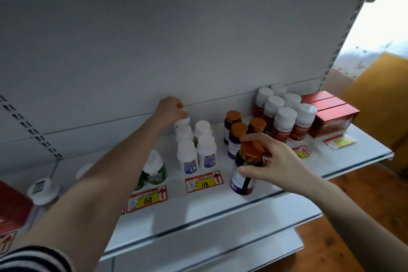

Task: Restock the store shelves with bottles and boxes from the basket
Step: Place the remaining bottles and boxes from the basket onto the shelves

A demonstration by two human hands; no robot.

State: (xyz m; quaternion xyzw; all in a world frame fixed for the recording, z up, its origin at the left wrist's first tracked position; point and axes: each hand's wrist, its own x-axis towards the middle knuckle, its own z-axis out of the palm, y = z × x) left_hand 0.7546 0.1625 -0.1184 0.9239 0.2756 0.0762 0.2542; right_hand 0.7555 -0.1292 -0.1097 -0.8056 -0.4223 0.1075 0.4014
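My right hand (273, 161) grips a dark purple bottle with an orange cap (245, 168), held tilted over the front of the white shelf (242, 203). Behind it stand three like bottles with orange caps (237, 137). My left hand (171, 110) reaches to the back of the shelf and holds the rearmost white bottle (184, 121) by its top. Several white bottles with blue labels (196, 150) stand in two rows in front of it. The basket is not in view.
Green-labelled bottles (154, 170) stand left of the white ones. Red-labelled bottles with white caps (284, 115) and red boxes (331, 115) fill the right end. Price tags (204, 181) lie along the shelf front. A red box (13, 205) sits far left. Lower shelves jut out below.
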